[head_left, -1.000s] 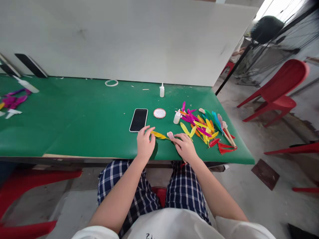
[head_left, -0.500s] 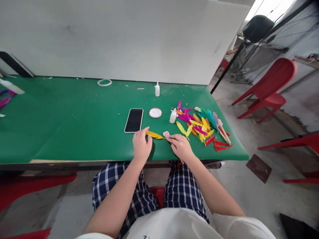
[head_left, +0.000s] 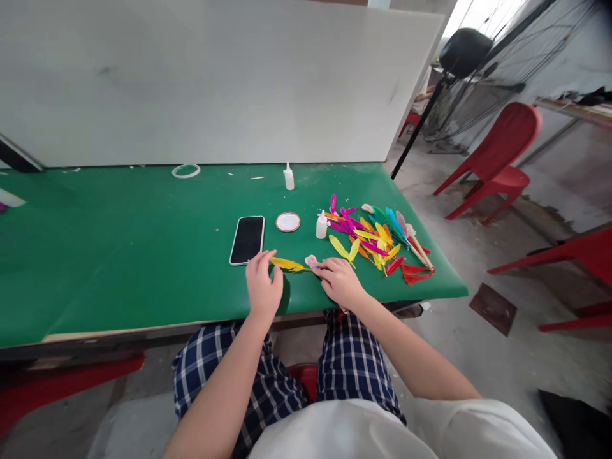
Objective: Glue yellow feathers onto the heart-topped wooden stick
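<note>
A yellow feather (head_left: pixel 288 264) lies between my two hands, low over the table. My left hand (head_left: pixel 262 284) is at its left tip, thumb and fingers apart, the tip beside the index finger; whether they touch I cannot tell. My right hand (head_left: pixel 340 280) has its fingers closed on a small pale pink piece (head_left: pixel 312 262), flat and rounded, of a kind I cannot make out. The feather's quill end meets this piece at the right fingertips. To the right lies a loose pile of colored feathers (head_left: pixel 363 236).
Around the hands on the green table (head_left: pixel 143 255) are a phone (head_left: pixel 247 240), a round white lid (head_left: pixel 287 222) with a red rim, and two small white squeeze bottles (head_left: pixel 322 225). Farther off lies a white ring (head_left: pixel 186 171). A white panel (head_left: pixel 215 83) borders the back; red chairs (head_left: pixel 500 153) stand at right.
The camera view has turned slightly, so the table items appear shifted left. Both hands keep nearly the same places at the feather and the pink piece.
</note>
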`<action>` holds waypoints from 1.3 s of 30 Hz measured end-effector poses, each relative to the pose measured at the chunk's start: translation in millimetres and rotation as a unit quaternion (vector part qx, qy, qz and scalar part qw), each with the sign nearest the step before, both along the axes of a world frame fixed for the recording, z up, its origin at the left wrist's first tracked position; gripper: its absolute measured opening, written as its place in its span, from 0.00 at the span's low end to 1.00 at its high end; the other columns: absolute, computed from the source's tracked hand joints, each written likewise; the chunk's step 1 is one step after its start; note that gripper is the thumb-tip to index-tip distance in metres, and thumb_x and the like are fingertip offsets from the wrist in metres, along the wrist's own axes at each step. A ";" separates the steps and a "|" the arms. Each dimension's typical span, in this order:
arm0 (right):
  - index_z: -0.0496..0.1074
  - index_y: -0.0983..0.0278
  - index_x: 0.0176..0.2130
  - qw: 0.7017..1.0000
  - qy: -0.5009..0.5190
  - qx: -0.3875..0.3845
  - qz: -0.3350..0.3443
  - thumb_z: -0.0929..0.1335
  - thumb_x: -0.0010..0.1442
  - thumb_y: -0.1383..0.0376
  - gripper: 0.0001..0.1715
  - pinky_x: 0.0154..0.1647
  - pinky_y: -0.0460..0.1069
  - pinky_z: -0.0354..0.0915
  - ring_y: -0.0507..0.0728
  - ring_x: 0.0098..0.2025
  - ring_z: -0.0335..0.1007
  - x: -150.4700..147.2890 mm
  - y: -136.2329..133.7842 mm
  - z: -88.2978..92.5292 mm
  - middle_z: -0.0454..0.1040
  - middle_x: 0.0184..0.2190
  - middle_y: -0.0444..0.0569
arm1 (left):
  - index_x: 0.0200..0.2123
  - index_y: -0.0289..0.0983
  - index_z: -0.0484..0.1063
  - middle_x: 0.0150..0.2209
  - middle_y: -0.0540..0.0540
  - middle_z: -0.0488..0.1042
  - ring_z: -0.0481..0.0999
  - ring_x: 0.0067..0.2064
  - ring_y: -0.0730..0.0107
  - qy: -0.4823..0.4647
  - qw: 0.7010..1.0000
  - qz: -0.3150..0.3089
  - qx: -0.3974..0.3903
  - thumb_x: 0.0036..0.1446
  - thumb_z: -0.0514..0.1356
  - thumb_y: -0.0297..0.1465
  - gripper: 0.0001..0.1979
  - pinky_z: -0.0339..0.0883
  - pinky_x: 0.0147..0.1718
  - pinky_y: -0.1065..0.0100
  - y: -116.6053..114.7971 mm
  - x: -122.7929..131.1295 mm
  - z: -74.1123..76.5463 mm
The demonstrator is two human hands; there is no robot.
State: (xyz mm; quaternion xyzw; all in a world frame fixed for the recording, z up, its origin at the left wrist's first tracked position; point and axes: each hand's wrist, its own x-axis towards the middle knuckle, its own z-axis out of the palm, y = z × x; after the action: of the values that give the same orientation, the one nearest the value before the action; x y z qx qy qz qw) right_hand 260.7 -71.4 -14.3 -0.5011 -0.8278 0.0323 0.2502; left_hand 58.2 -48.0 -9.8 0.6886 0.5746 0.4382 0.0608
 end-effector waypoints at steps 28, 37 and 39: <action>0.67 0.65 0.53 0.999 0.011 0.008 -0.039 0.61 0.57 0.68 0.23 0.51 0.57 0.62 0.61 0.50 0.61 -39.0 0.5 2.6 0.69 0.48 0.55 | 0.43 0.37 0.69 0.47 0.40 0.66 0.65 0.52 0.60 -0.034 0.999 -0.001 -0.022 0.56 0.51 0.27 0.13 0.59 0.53 0.56 -7.5 -0.9 2.6; 0.74 0.64 0.43 0.962 0.068 0.011 -0.263 0.62 0.59 0.60 0.17 0.42 0.54 0.65 0.60 0.40 0.67 25.6 22.5 18.0 0.74 0.36 0.55 | 0.44 0.38 0.69 0.48 0.42 0.65 0.65 0.52 0.62 -0.077 0.996 -0.036 -0.021 0.56 0.52 0.27 0.13 0.59 0.54 0.59 0.0 0.4 27.9; 0.74 0.64 0.43 0.959 0.024 -0.034 -0.279 0.65 0.56 0.60 0.16 0.39 0.54 0.65 0.60 0.40 0.68 43.4 32.0 18.3 0.74 0.35 0.55 | 0.45 0.39 0.69 0.49 0.43 0.65 0.64 0.53 0.63 -0.092 0.994 -0.058 -0.001 0.57 0.52 0.27 0.13 0.59 0.54 0.60 10.6 5.6 48.5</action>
State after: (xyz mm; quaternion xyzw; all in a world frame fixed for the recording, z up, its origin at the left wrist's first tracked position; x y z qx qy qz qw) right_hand 304.0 -39.4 3.9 -0.7196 -0.6470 0.0011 0.2522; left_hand 63.8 -37.4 38.7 0.6773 0.5259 0.4953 0.1392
